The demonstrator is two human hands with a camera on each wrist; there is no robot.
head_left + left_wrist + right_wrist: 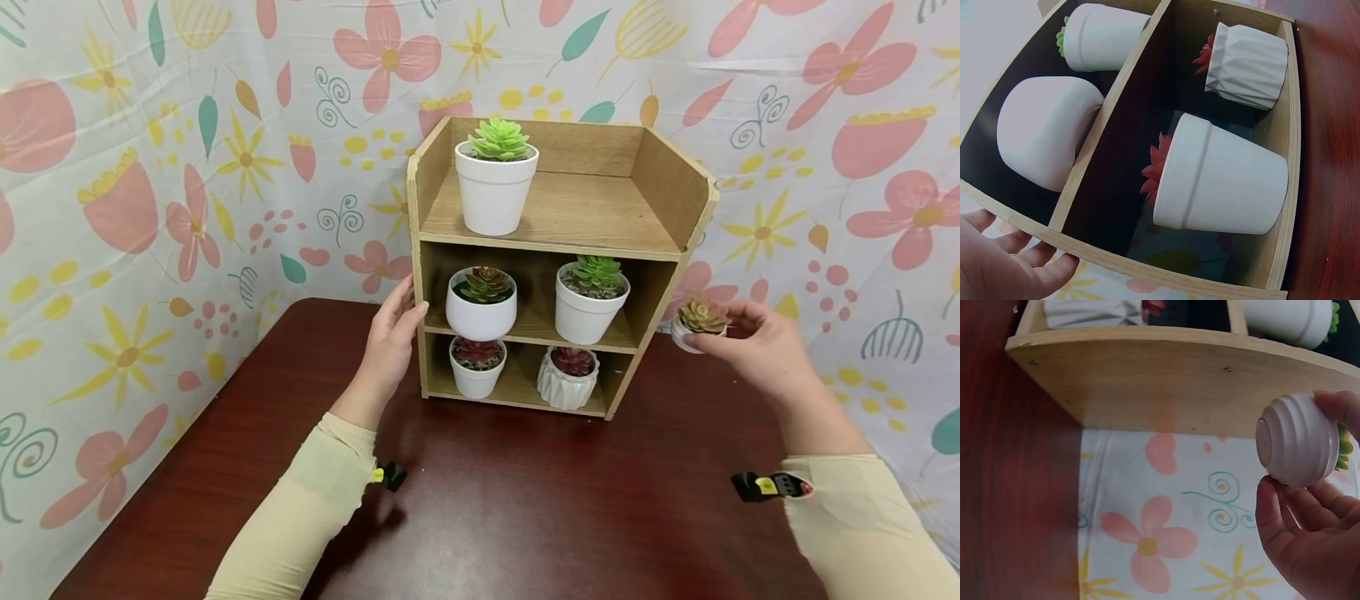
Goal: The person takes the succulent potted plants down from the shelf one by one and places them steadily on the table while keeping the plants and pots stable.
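Note:
My right hand [757, 346] pinches a small ribbed white pot with a succulent [1300, 440], held up beside the shelf's right side. Fingers of my left hand [390, 337] rest against the left side panel of the wooden shelf [570, 200]. On the top level stands a white pot with a bright green succulent [495, 187]. The middle level holds a rounded white bowl pot [482, 319] at left and a tapered white pot with a green plant [591, 310] at right. Below are a white pot with a dark red plant [477, 382] and a faceted white pot [567, 387].
The shelf stands on a dark reddish-brown table [510, 500], near its back edge. A flower-patterned cloth [300, 125] hangs behind and to the left. The raised side walls of the shelf's top level [675, 183] frame it.

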